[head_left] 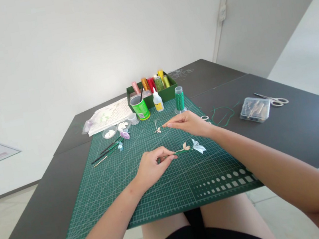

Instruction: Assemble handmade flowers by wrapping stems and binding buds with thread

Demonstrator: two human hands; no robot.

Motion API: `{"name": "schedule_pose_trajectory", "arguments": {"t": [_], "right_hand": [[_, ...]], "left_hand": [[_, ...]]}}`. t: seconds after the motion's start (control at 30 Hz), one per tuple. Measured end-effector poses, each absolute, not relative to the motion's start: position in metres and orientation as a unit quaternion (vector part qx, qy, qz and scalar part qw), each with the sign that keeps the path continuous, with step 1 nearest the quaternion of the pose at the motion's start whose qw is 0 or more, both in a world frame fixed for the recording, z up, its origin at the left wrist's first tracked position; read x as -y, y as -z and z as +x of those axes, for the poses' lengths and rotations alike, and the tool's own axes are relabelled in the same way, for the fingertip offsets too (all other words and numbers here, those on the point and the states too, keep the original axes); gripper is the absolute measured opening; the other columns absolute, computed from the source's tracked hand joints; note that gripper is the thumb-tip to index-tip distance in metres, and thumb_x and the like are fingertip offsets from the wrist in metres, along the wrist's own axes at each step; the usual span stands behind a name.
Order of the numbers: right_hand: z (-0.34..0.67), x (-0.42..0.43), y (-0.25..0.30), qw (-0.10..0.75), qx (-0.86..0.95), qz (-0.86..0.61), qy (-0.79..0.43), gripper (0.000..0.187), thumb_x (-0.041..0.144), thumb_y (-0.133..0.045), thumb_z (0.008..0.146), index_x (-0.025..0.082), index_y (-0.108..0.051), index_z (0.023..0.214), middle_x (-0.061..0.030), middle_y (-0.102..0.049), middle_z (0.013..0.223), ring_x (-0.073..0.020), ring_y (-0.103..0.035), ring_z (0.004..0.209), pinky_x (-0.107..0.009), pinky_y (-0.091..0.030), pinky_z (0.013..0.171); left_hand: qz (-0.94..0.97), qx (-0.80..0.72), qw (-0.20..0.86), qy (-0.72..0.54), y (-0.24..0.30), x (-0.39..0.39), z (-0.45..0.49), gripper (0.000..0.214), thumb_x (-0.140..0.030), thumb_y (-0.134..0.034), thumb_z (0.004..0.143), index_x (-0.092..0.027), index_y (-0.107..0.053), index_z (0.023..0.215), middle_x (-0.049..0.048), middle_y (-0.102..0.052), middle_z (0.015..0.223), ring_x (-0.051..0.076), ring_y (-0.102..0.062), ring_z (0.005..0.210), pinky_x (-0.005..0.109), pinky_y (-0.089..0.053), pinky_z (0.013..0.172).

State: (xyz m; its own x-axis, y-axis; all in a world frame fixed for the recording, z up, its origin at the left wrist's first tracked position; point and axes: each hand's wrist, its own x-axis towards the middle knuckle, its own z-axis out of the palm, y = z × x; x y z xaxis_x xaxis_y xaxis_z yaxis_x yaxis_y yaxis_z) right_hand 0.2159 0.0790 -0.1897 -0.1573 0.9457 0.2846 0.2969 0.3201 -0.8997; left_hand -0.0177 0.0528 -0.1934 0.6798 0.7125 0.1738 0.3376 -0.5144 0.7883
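Note:
My left hand (pixel 154 162) pinches the green stem of a wire-stemmed artificial flower. Pale blue petals (pixel 198 146) form its right end, and a small peach bud (pixel 185 146) sits beside them on the stem. Ahead of it, my right hand (pixel 189 123) stretches leftward with thumb and forefinger brought together. Its fingertips are right beside several small peach buds (pixel 158 130) with thin pale wires on the green cutting mat (pixel 165 191). Whether anything is between those fingertips is too small to tell. A spool of green thread (pixel 179 99) stands just behind the right hand.
A glue bottle (pixel 157 100), a green can (pixel 140 108) and a green box of thread spools (pixel 170 91) stand behind. At left lie small dishes (pixel 109 133), a lilac flower (pixel 125 135) and dark sticks (pixel 104 151). Scissors (pixel 277 101) and a clear case (pixel 255 109) lie right.

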Motion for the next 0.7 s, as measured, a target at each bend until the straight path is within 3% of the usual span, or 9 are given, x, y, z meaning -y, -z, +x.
{"name": "schedule_pose_trajectory", "arguments": {"t": [0.2, 0.4, 0.5, 0.63, 0.7], "right_hand": [[0.223, -0.088, 0.204, 0.366, 0.698, -0.473, -0.395, 0.033, 0.044, -0.067, 0.086, 0.017, -0.083, 0.099, -0.0090, -0.081, 0.099, -0.0252, -0.072, 0.092, -0.039, -0.055, 0.084], [0.220, -0.086, 0.206, 0.316, 0.718, -0.463, -0.413, 0.035, 0.050, -0.070, 0.082, 0.018, -0.082, 0.087, -0.0026, -0.074, 0.074, -0.0177, -0.063, 0.070, -0.030, -0.046, 0.067], [0.219, -0.083, 0.199, 0.349, 0.678, -0.466, -0.449, 0.034, 0.049, -0.071, 0.080, 0.018, -0.083, 0.091, -0.0015, -0.067, 0.067, -0.0127, -0.052, 0.059, -0.027, -0.038, 0.057], [0.241, -0.084, 0.186, 0.446, 0.578, -0.496, -0.471, 0.035, 0.050, -0.072, 0.076, 0.016, -0.079, 0.083, 0.0075, -0.036, 0.046, -0.0076, -0.024, 0.046, -0.026, -0.017, 0.048], [0.264, -0.086, 0.179, 0.463, 0.571, -0.508, -0.448, 0.032, 0.047, -0.075, 0.073, 0.015, -0.076, 0.077, 0.0081, -0.033, 0.045, -0.0070, -0.022, 0.046, -0.026, -0.015, 0.048]], "left_hand": [[0.847, -0.323, 0.234, -0.351, 0.192, -0.052, -0.020, 0.016, -0.031, -0.066, 0.092, -0.020, -0.077, 0.089, 0.0007, -0.074, 0.070, 0.012, -0.059, 0.055, 0.024, -0.045, 0.057], [0.770, -0.385, 0.248, -0.445, 0.195, -0.058, -0.022, 0.018, -0.032, -0.065, 0.093, -0.021, -0.075, 0.102, 0.0043, -0.080, 0.091, 0.016, -0.072, 0.071, 0.026, -0.052, 0.064], [0.719, -0.402, 0.300, -0.480, 0.196, -0.064, -0.023, 0.019, -0.035, -0.066, 0.092, -0.020, -0.075, 0.100, 0.0055, -0.080, 0.087, 0.019, -0.074, 0.077, 0.027, -0.052, 0.065], [0.651, -0.411, 0.339, -0.541, 0.195, -0.079, -0.027, 0.022, -0.037, -0.070, 0.088, -0.018, -0.072, 0.099, 0.0067, -0.079, 0.084, 0.019, -0.074, 0.077, 0.025, -0.049, 0.061], [0.619, -0.409, 0.339, -0.579, 0.195, -0.088, -0.031, 0.022, -0.036, -0.071, 0.087, -0.018, -0.071, 0.099, 0.0059, -0.079, 0.083, 0.018, -0.073, 0.078, 0.025, -0.047, 0.062]]}}
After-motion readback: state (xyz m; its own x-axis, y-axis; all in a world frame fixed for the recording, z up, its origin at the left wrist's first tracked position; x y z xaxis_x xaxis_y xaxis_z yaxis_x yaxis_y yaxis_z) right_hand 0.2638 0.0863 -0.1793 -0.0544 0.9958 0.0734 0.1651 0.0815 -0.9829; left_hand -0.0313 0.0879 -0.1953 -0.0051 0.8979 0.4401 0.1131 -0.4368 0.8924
